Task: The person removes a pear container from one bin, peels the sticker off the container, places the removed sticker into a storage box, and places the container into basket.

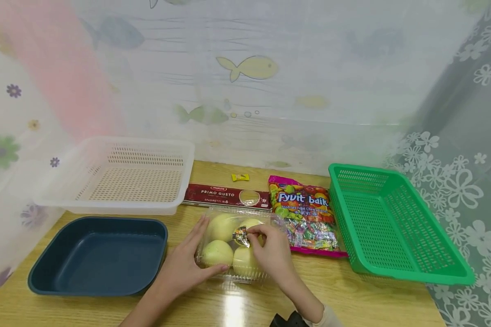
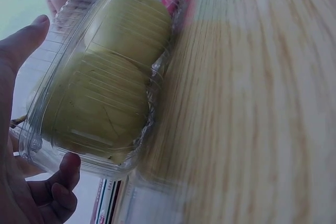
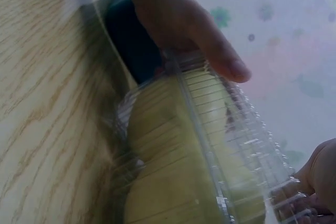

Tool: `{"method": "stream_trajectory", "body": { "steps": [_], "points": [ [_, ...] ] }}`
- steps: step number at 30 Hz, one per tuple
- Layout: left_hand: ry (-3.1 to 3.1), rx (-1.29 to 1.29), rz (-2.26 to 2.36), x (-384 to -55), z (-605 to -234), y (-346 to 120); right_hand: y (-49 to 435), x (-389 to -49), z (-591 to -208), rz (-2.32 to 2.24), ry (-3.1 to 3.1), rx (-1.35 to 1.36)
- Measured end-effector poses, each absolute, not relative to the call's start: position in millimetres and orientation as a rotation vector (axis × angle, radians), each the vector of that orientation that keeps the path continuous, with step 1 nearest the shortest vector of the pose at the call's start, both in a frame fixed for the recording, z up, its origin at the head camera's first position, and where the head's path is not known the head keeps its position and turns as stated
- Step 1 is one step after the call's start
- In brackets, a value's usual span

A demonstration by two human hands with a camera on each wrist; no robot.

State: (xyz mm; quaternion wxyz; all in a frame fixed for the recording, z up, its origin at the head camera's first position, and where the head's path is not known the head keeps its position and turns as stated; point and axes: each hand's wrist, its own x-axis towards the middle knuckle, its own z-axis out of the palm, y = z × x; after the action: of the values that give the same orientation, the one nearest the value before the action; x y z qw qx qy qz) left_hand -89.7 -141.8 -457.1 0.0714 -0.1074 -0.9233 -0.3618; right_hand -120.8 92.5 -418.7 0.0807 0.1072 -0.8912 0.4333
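Observation:
A clear plastic clamshell box point(image 1: 251, 278) of pale yellow, pear-like fruits point(image 1: 217, 253) sits on the table in front of me. My left hand point(image 1: 184, 268) grips the box's left end, its thumb over the near edge of the lid and its fingers along the far left side. In the left wrist view, some of those fingers point(image 2: 68, 171) curl at the end of the box. With thumb and forefinger, my right hand point(image 1: 274, 252) pinches the edge of a dark, colourful sticker point(image 1: 239, 236) on the lid. Its other fingers are folded over the lid's right part.
Behind the box lie a red spaghetti pack point(image 1: 225, 196) and a small yellow sweet point(image 1: 240, 177). A bag of fruit chews point(image 1: 304, 213) touches a green basket point(image 1: 397, 272) on the right. To the left stand a white basket point(image 1: 127, 210) and a dark blue tub point(image 1: 98, 259).

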Motion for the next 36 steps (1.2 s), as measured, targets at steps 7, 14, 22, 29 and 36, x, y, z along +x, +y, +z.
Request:
{"method": "stream_trajectory", "body": {
  "steps": [7,14,22,29,36],
  "points": [
    [-2.77,-0.325,-1.072,-89.5,-458.8,-141.0,95.9,-123.0,-418.0,1.416,-2.643,0.362],
    [-2.776,-0.315,-1.075,-89.2,-458.8,-140.6,95.6,-122.9,-419.6,1.465,-2.628,0.408],
    [-2.768,-0.316,-1.073,-90.2,-458.0,-140.2,96.1,-123.8,-419.0,1.522,-2.626,0.433],
    [-2.764,-0.322,-1.083,-90.4,-458.7,-141.0,97.5,-124.6,-418.8,1.593,-2.606,0.461],
    [-2.78,-0.298,-1.122,-89.9,-457.4,-141.6,99.0,-125.9,-417.8,1.653,-2.568,0.498]
  ]
}}
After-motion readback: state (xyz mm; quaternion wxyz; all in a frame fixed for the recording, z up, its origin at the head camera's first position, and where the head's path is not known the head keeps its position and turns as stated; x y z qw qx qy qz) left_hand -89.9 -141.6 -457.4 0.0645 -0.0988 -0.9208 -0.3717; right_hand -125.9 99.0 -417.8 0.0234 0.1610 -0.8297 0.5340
